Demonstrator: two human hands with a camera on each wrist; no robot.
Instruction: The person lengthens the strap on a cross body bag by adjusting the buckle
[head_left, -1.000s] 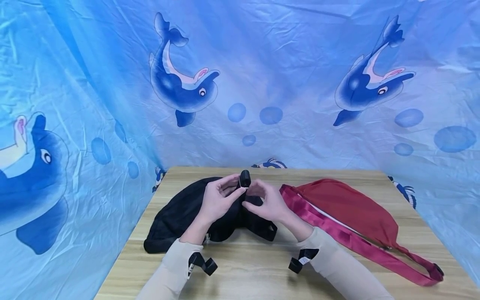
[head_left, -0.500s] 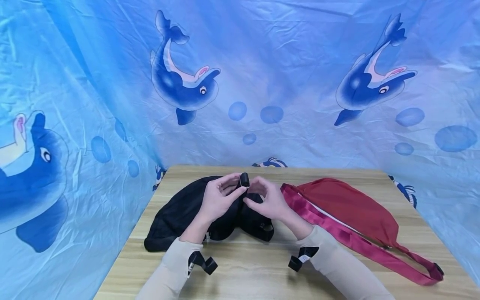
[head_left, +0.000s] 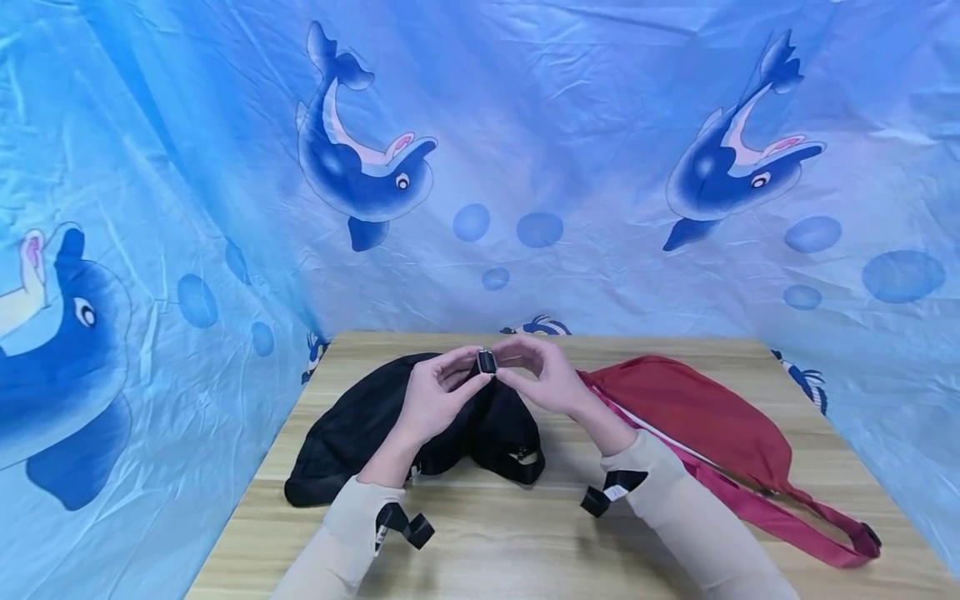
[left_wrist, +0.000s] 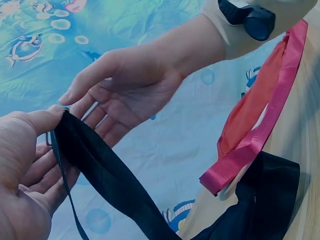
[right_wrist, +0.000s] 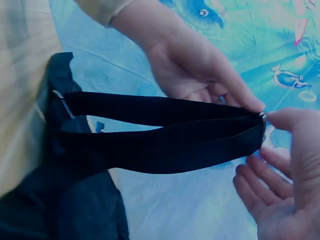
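A black bag [head_left: 352,425] lies on the table, its black strap [right_wrist: 165,145] raised and doubled over at a metal slide buckle [head_left: 487,361]. My left hand [head_left: 437,396] pinches the strap at the left side of this buckle, thumb at the near edge and fingers at the far one. From the other side my right hand [head_left: 551,375] pinches the buckle's right edge between thumb and fingers. Both thumb tips sit close together at the buckle in the right wrist view. The right wrist view also shows the strap running back to a second metal slider [right_wrist: 63,104].
A red bag [head_left: 690,400] with a crimson strap [head_left: 772,521] lies on the right of the wooden table [head_left: 495,542]. A blue dolphin-printed sheet [head_left: 600,83] hangs behind and at the left. Black wrist mounts [head_left: 405,525] stick out from both sleeves.
My right hand has risen and moved in to the buckle. The strap fold that stuck up above the buckle is lower, and the buckle's face now shows. My left hand stays in place.
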